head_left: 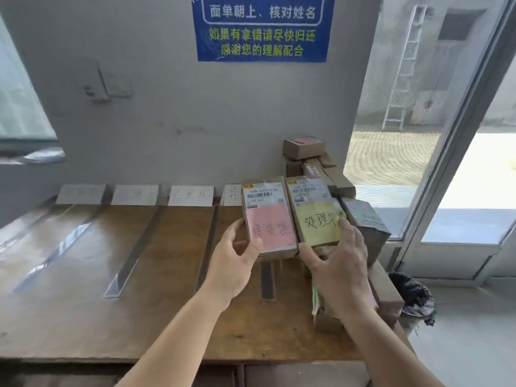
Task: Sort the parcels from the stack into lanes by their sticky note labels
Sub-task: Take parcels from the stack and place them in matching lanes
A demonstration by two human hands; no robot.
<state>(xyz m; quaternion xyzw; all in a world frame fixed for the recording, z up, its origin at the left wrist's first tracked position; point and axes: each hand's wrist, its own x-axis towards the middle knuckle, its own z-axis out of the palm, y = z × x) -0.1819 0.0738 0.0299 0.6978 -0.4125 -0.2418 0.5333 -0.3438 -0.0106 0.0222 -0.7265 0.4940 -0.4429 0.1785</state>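
Head view: two parcels are held up side by side above the right half of the desk (83, 317), label faces towards the camera. The left hand (234, 263) grips the parcel with the pink note (269, 219), thumb over its lower left corner and fingers curled behind its left edge. The right hand (337, 263) grips the parcel with the yellow note (314, 213), thumb at its bottom edge and fingers wrapped round its right side. The two parcels touch along their long edges.

The rest of the stack (312, 163) stands at the far right corner of the desk against the wall, and more boxes lie along the right edge under the right forearm. Strips (131, 255) running from far edge to near edge divide the desk into lanes, each headed by a white card (191, 195) propped along the far edge; the two leftmost cards are too faint to read.

Judging from this, the step in hand is reading and comparing labels, with both parcels lifted and none yet placed. The next move calls for matching each note's writing to a lane card, then carrying each parcel leftwards and laying it flat between the right pair of strips. As the two faint cards cannot be read here, which lane suits which parcel cannot be told.
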